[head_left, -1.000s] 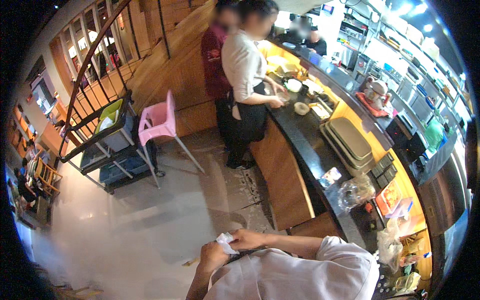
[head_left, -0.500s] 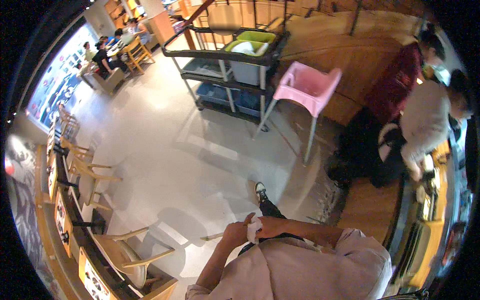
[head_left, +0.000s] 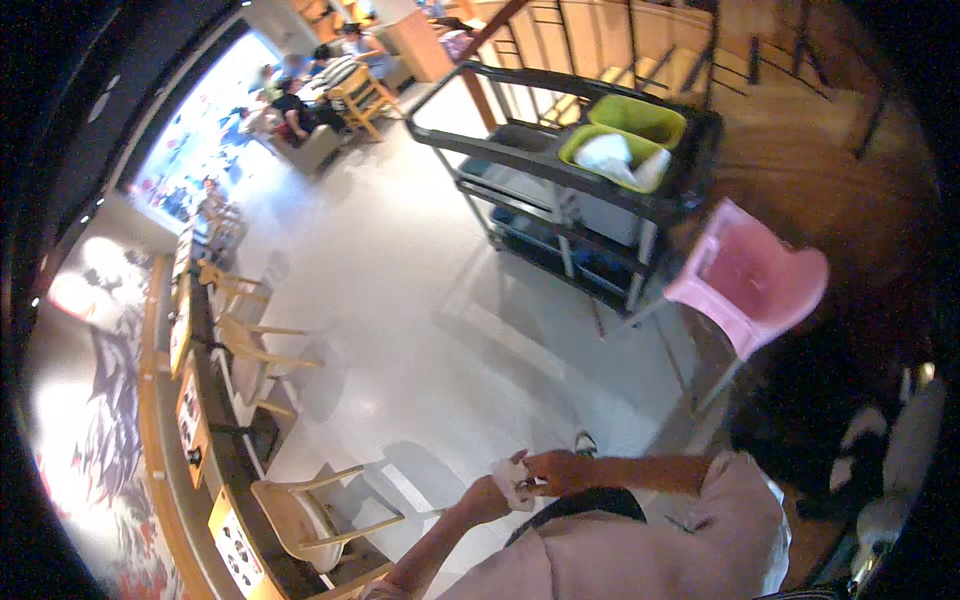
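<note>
In front of my waist, both hands meet around a crumpled white tissue point(head_left: 511, 483). My left hand point(head_left: 487, 498) is closed on its left side, partly covered by the paper. From the right, my right hand point(head_left: 561, 472) reaches across with bent fingers closed against the tissue's other edge. The exact placing of the fingertips is blurred.
Ahead stands a black-framed trolley point(head_left: 545, 190) with a green bin point(head_left: 640, 120) on top. A pink high chair point(head_left: 755, 275) is to its right. Wooden chairs point(head_left: 300, 515) line a long table point(head_left: 215, 455) on the left. People point(head_left: 305, 115) sit at the far left.
My view has swung right and forward, so the trolley and high chair appear nearer. My hands stay together at the tissue, with the right hand's fingers shifted on it.
</note>
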